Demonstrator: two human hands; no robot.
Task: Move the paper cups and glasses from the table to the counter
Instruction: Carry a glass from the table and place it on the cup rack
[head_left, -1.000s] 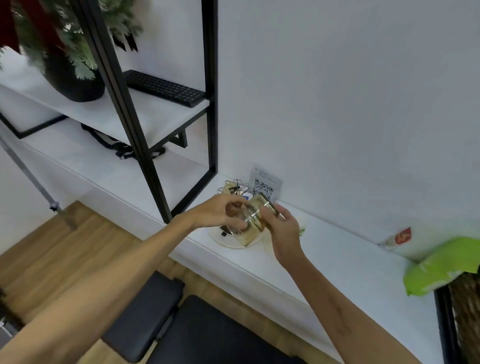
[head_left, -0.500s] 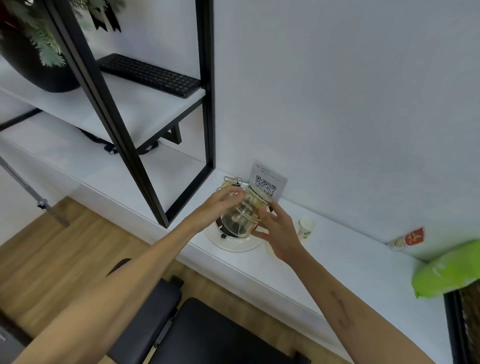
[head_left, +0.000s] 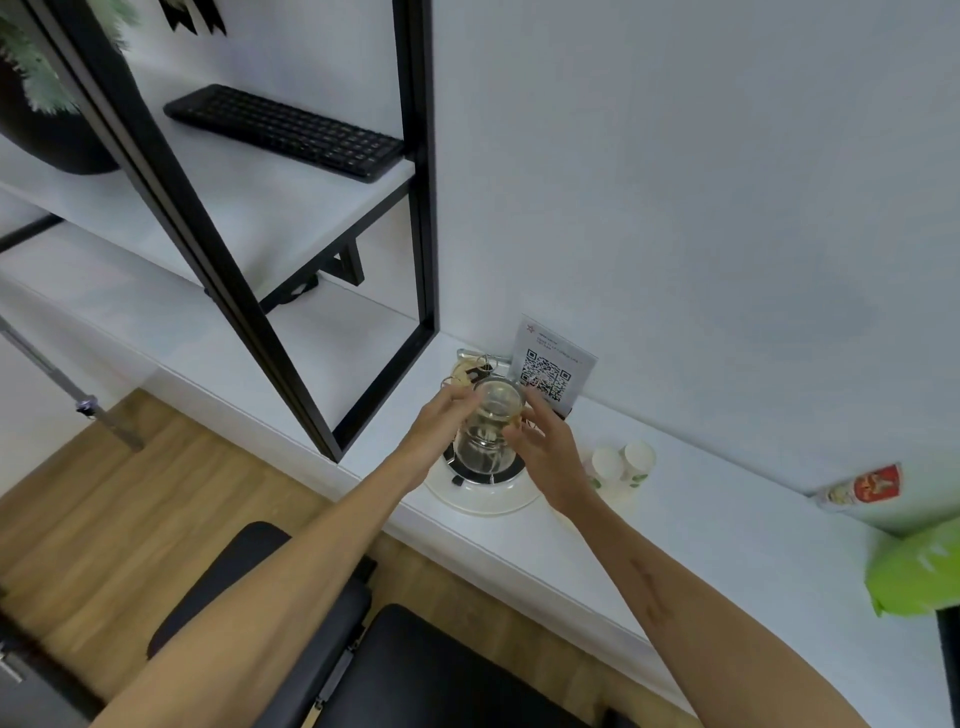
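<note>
A clear glass (head_left: 491, 423) stands bottom-up on a wire rack over the round white tray (head_left: 483, 503) on the white counter (head_left: 701, 525). My left hand (head_left: 439, 423) grips the glass from the left. Against its right side my right hand (head_left: 545, 449) rests with the fingers loosely spread. Another glass (head_left: 465, 371) sits on the rack just behind. Two white paper cups (head_left: 621, 460) with a leaf print stand upside down on the counter, right of my right hand.
A QR-code sign (head_left: 550, 370) leans on the wall behind the tray. A black shelf frame (head_left: 423, 260) with a keyboard (head_left: 285, 130) and a potted plant stands to the left. A green bag (head_left: 914, 577) and a small packet (head_left: 862, 488) lie at right. Black seats sit below.
The glass, held tilted between both hands a second ago, has come down bottom-up onto the rack. My right hand's fingers have loosened. The paper cups have come into view.
</note>
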